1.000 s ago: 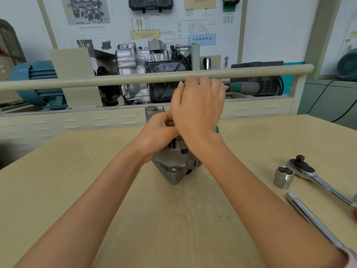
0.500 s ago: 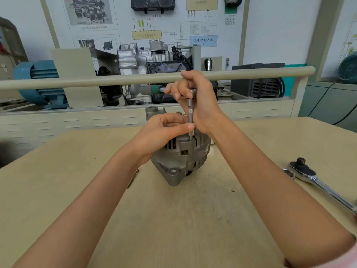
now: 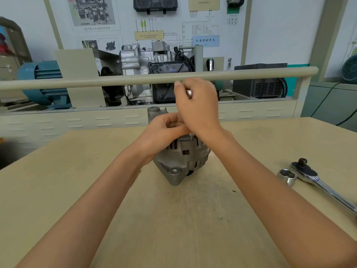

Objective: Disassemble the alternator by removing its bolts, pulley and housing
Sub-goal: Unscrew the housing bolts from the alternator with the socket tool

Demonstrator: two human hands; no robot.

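On the white wall board behind the bench, a small blue label (image 3: 205, 41) carries Chinese writing that reads 仪表控制单元. The other print on the board is too small and blurry to read, and no brand name shows on the tools or the parts.

Your right hand (image 3: 197, 107) is up above the grey metal alternator (image 3: 182, 157), with its fingers curled tight around a thin shiny metal tool (image 3: 189, 93). Only the round silver top of the tool peeks out between your fingers, and a short bit of its tip shows at the bottom, touching the top of the alternator. You cannot tell what kind of tool it is, because your hand hides most of it.

Your left hand (image 3: 164, 132) sits on the top of the alternator, on the left side. Its fingers bend around the top part and hold it.

The alternator stands in the middle of the light wooden table (image 3: 58, 190), between your two arms.

On the right side of the table lies a shiny silver ratchet wrench (image 3: 320, 182). A small silver socket (image 3: 286, 176) stands just beside its head.
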